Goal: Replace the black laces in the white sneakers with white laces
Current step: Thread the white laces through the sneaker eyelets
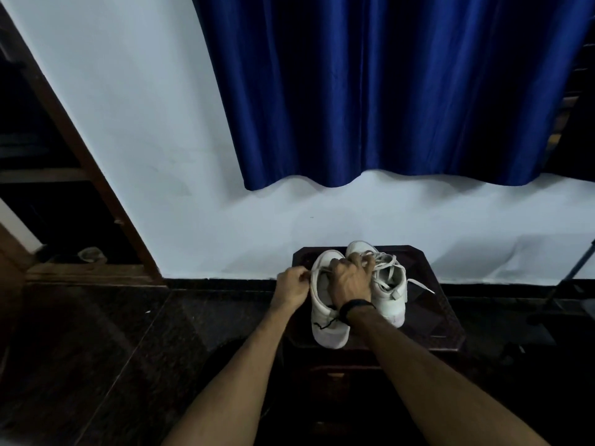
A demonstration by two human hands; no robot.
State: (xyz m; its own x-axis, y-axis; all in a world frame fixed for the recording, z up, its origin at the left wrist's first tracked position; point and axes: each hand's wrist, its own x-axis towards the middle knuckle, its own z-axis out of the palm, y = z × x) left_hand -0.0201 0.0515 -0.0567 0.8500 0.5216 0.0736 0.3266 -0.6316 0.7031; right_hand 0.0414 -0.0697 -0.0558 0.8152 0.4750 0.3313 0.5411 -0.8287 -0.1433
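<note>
Two white sneakers stand side by side on a small dark wooden table (428, 320), toes pointing away from me. The right sneaker (391, 292) carries a loosely threaded white lace whose end trails off to the right. On the left sneaker (325, 326), my left hand (291, 286) pinches a white lace (317, 271) at the shoe's left edge. My right hand (351, 278) reaches across the left sneaker's tongue and grips lace near the toes of both shoes. A piece of black lace (325, 324) lies on the left sneaker beside my right wrist.
The table stands against a white wall under a blue curtain (386, 91). A dark wooden door frame (96, 175) is at the left, with dark stone floor below. A dark stand (566, 275) leans at the far right.
</note>
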